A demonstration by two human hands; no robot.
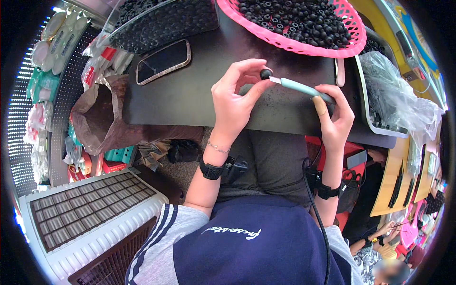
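Note:
My left hand (233,102) pinches a small black round rubber piece (265,74) between thumb and fingertips above the dark work board (190,95). My right hand (335,116) grips a light blue handled tool (300,88), its pale tip touching the black piece. Both wrists wear black bands, and a black cable runs down from the right one. A pink mesh basket (354,40) full of the same black pieces sits at the board's far edge, just beyond my hands.
A phone (163,61) lies face up on the board at left. A clear tray of black pieces (156,23) stands behind it. A brown bag (102,121) hangs at the left, a plastic-bagged tray (394,102) at the right. White crate (90,213) lower left; another person's hands (387,230) lower right.

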